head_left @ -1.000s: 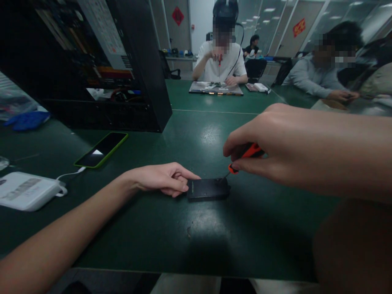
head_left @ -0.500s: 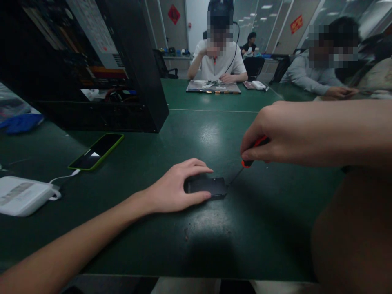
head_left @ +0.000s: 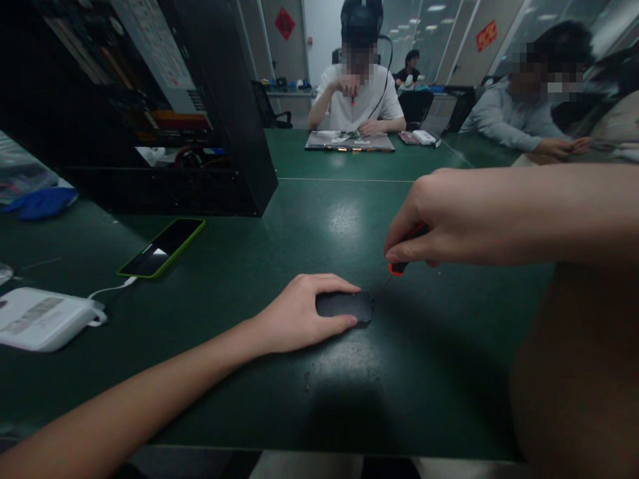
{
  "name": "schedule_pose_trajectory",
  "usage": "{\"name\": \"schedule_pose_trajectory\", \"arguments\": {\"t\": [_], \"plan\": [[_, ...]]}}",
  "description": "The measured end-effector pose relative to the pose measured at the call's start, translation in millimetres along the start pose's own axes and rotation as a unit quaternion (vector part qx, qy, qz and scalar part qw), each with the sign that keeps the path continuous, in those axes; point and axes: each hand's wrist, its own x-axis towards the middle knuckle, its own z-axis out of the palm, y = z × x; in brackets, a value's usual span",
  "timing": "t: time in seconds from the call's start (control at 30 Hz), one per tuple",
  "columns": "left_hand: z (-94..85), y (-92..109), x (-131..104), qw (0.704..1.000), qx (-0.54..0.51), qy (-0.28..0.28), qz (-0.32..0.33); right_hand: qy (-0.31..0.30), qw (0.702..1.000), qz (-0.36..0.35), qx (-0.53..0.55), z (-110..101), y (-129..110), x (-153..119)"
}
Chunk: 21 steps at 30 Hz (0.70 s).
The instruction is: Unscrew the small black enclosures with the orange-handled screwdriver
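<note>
A small black rectangular box (head_left: 345, 305) lies flat on the green table. My left hand (head_left: 304, 318) grips it from the left, thumb along the near side and fingers along the far side. In my right hand (head_left: 424, 219) is a screwdriver (head_left: 398, 268) with a red and black handle, pinched between thumb and fingers and tilted. Its thin shaft slants down to the left toward the right end of the box; whether the tip touches it I cannot tell.
On the left, a black computer case (head_left: 219, 133) stands with its inside exposed. In front of it lie a phone (head_left: 162, 247) in a green case and a white power bank (head_left: 47, 319), joined by a cable. Across the table, a person (head_left: 359, 100) works at a flat panel (head_left: 372, 142).
My left hand has slid right and its fingers have closed against the box's far side. My right hand has shifted slightly left with the screwdriver. The whole view has moved a little.
</note>
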Motion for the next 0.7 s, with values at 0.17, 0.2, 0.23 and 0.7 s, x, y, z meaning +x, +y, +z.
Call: {"name": "schedule_pose_trajectory", "arguments": {"t": [0.17,0.2,0.23,0.7], "plan": [[3.0,-5,-1,0.999,0.018,0.006,0.031,-0.098,0.993,-0.060,-0.009,-6,-11,-1],[3.5,-7,-1,0.999,0.023,0.008,0.038,-0.100,0.993,-0.065,-0.010,-6,-12,-1],[4.1,-8,-1,0.999,0.028,0.010,0.045,-0.100,0.993,-0.070,-0.011,-7,-13,-1],[9.2,-18,-3,0.997,0.064,0.029,0.045,0.081,0.987,-0.135,0.038,3,9,1]]}}
